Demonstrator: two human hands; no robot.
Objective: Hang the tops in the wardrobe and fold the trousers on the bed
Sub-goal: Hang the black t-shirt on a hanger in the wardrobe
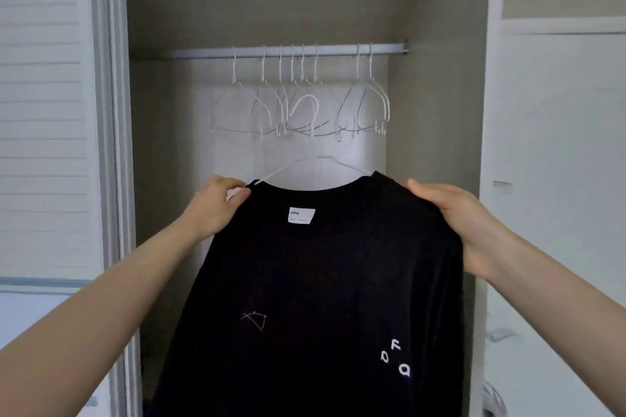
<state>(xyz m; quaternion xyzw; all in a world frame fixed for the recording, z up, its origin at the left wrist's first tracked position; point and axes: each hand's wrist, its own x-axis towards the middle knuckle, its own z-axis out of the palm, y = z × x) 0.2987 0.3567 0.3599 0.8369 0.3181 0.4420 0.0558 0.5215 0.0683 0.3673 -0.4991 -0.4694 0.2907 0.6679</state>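
Both arms outstretched: left grip (216, 203) and right grip (450, 213) pinch black top's (321, 281) shoulders.

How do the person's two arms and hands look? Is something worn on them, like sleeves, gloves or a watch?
Both forearms are bare as far as the picture shows them: no sleeve reaches into view. The left hand and the right hand wear no gloves. No watch, bracelet or ring shows on the visible sides, and no markings show either.
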